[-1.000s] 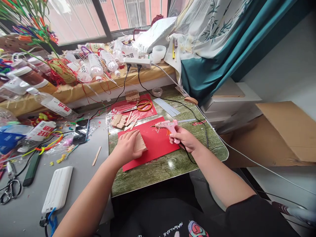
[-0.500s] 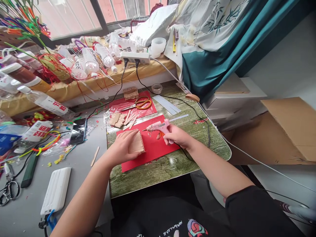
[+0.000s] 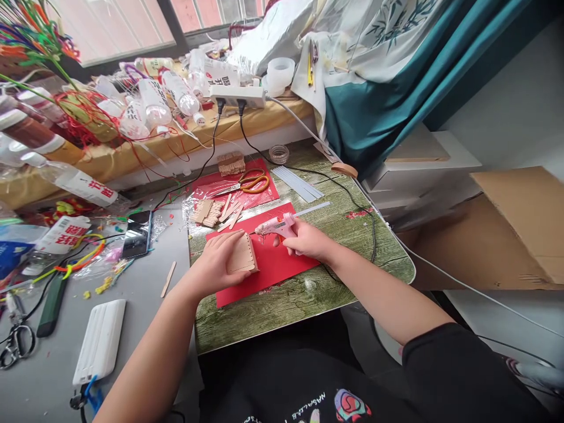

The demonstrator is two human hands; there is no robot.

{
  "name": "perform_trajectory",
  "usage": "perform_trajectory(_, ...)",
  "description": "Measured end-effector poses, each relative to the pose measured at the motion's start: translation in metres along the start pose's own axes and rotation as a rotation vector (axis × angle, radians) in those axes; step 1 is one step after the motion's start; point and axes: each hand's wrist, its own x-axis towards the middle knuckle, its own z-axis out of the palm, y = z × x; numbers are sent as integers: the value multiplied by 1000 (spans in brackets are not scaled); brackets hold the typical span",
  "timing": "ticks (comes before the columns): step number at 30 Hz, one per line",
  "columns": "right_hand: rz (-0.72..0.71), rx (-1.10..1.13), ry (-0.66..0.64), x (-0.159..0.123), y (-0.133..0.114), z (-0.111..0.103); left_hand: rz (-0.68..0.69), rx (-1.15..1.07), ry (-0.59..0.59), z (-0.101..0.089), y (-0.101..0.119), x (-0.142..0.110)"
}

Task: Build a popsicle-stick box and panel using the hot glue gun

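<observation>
My left hand (image 3: 217, 258) is wrapped around a small box of craft sticks (image 3: 243, 256), which rests on a red sheet (image 3: 277, 252). In my right hand (image 3: 308, 239) is a pink hot glue gun (image 3: 277, 227), a clear glue stick (image 3: 314, 207) poking out of its back. Its nozzle points left and is at the upper right edge of the box; whether it touches cannot be made out. Behind the hands lie loose craft sticks (image 3: 231, 214), a bundle of craft sticks (image 3: 208, 212) and scissors with orange handles (image 3: 247, 183).
Spare glue sticks (image 3: 298, 184) and a tape roll (image 3: 279, 154) lie farther back on the wood-patterned table (image 3: 352, 258). A black cord (image 3: 348, 191) crosses its right side. On the grey table at left are a phone (image 3: 137, 234), a white power bank (image 3: 100, 341) and a single craft stick (image 3: 168, 279).
My right hand has brought the glue gun a little to the left, so its nozzle is now at the box's edge. My left hand keeps its hold on the box.
</observation>
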Motion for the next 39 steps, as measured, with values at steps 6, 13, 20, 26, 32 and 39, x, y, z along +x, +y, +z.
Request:
perform_trajectory(6, -13, -72, 53, 3, 3, 6, -4, 9, 7, -1, 2, -1)
perform_trajectory(13, -123, -83, 48, 6, 6, 11, 2, 18, -1, -3, 2, -1)
perform_trajectory(20, -142, -33, 50, 9, 13, 14, -2, 22, -8, -1, -1, 0)
perform_trajectory(26, -117, -10, 51, 9, 9, 16, 19, 27, 4, 0, -2, -1)
perform_trajectory(32, -28, -23, 101, 9, 14, 15, 49, 20, 36, 3, -4, -1)
perform_trajectory(39, -2, -88, 105, 7, 11, 16, 43, 10, 31, 1, -4, -2)
